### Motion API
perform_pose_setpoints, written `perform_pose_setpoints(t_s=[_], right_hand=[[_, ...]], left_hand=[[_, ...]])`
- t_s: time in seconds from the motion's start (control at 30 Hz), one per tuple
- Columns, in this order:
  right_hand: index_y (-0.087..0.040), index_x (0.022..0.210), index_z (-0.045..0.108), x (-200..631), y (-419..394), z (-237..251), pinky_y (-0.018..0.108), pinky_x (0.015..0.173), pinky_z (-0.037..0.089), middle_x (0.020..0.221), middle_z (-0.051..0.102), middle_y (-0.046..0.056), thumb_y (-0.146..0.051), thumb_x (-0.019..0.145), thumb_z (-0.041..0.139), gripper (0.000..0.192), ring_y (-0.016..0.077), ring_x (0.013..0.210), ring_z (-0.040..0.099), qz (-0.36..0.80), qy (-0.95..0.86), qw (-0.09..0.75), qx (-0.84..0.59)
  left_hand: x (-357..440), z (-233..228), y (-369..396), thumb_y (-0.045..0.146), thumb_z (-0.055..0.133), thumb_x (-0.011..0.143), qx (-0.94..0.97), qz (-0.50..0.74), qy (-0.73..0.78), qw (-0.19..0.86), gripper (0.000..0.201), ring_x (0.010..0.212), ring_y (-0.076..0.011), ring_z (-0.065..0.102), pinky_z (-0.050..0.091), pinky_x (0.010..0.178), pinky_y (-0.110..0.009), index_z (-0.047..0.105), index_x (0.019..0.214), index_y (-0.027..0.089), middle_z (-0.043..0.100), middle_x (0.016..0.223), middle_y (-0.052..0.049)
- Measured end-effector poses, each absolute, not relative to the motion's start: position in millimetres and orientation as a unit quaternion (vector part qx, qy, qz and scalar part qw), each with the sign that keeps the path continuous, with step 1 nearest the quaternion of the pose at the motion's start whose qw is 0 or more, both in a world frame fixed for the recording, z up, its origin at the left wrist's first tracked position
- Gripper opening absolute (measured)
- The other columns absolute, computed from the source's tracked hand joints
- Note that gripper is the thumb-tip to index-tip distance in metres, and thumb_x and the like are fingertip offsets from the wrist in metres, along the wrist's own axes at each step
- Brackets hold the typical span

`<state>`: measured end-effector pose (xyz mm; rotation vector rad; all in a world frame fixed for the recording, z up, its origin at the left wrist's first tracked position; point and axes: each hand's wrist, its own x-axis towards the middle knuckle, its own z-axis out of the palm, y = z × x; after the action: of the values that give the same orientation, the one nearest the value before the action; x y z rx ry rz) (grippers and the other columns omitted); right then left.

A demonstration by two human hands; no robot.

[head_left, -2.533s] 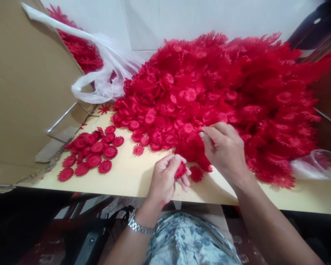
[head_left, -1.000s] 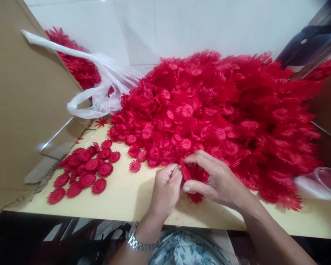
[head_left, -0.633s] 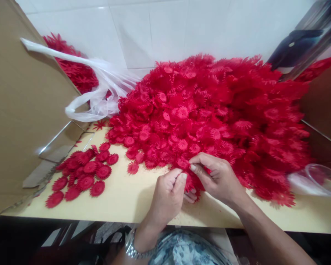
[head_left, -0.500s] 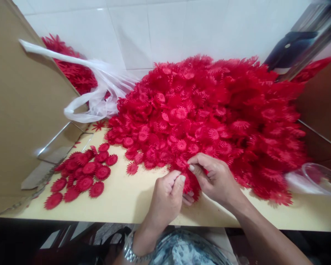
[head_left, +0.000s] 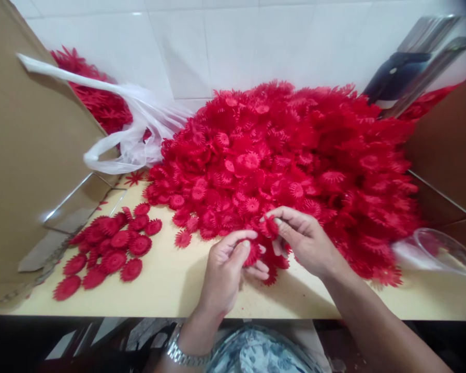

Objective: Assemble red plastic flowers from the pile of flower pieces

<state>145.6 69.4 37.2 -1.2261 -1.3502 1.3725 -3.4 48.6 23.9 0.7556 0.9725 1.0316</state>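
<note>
My left hand (head_left: 227,269), with a metal watch at the wrist, pinches a red fringed flower piece (head_left: 252,254) between thumb and fingers. Just right of it and slightly higher, my right hand (head_left: 305,235) grips another red flower piece (head_left: 270,227) by its edge. The two pieces are close together; whether they touch I cannot tell. Behind both hands rises a large heap of red fringed flower pieces (head_left: 252,160). Several rounder red rosettes (head_left: 120,239) lie in a small group on the pale yellow tabletop (head_left: 163,274) to the left.
A cardboard panel (head_left: 34,134) stands at the left, with a white plastic bag (head_left: 120,150) beside it. A clear plastic container (head_left: 446,251) is at the right. Behind the heap, a dark blue object (head_left: 398,77) leans near the white tiled wall (head_left: 233,46).
My hands have moved slightly apart, and a separate flower piece now shows in each. The view has shifted a little to the right.
</note>
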Motion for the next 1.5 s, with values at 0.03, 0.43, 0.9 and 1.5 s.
perform_pose_setpoints(t_s=[0.03, 0.43, 0.9, 1.5], right_hand=[[-0.017, 0.086, 0.054, 144, 69, 37, 0.019, 0.034, 0.034, 0.044, 0.05, -0.006, -0.047, 0.081, 0.052, 0.03, 0.0071, 0.033, 0.043, 0.557, -0.535, 0.414, -0.481], [-0.017, 0.095, 0.057, 142, 63, 36, 0.021, 0.045, 0.045, 0.059, 0.061, -0.002, -0.047, 0.078, 0.061, 0.035, 0.0108, 0.05, 0.057, 0.536, -0.568, 0.44, -0.443], [-0.017, 0.071, 0.054, 149, 57, 25, 0.021, 0.047, 0.036, 0.056, 0.05, -0.003, -0.037, 0.086, 0.05, 0.026, 0.009, 0.051, 0.045, 0.358, -0.648, 0.403, -0.538], [-0.02, 0.052, 0.032, 152, 53, 32, 0.02, 0.039, 0.023, 0.048, 0.028, -0.006, -0.052, 0.083, 0.051, 0.048, 0.0062, 0.043, 0.026, 0.385, -0.641, 0.439, -0.498]], left_hand=[[0, 24, 50, 0.027, 0.059, 0.078, 0.348, 0.466, 0.429, 0.691, 0.021, 0.044, -0.0128, 0.06, 0.052, 0.041, -0.023, 0.057, 0.093, 0.013, 0.063, 0.06, 0.0], [9, 18, 57, 0.027, 0.056, 0.079, 0.393, 0.476, 0.463, 0.636, 0.014, 0.032, -0.0072, 0.046, 0.031, 0.027, -0.013, 0.054, 0.069, 0.017, 0.051, 0.045, 0.007], [-6, 26, 48, 0.029, 0.059, 0.08, 0.439, 0.472, 0.479, 0.596, 0.012, 0.041, -0.0064, 0.049, 0.036, 0.036, -0.015, 0.06, 0.08, 0.018, 0.053, 0.055, 0.005], [-4, 29, 52, 0.029, 0.061, 0.077, 0.498, 0.447, 0.469, 0.577, 0.013, 0.038, -0.0062, 0.042, 0.033, 0.038, -0.017, 0.063, 0.071, 0.018, 0.048, 0.045, 0.006]])
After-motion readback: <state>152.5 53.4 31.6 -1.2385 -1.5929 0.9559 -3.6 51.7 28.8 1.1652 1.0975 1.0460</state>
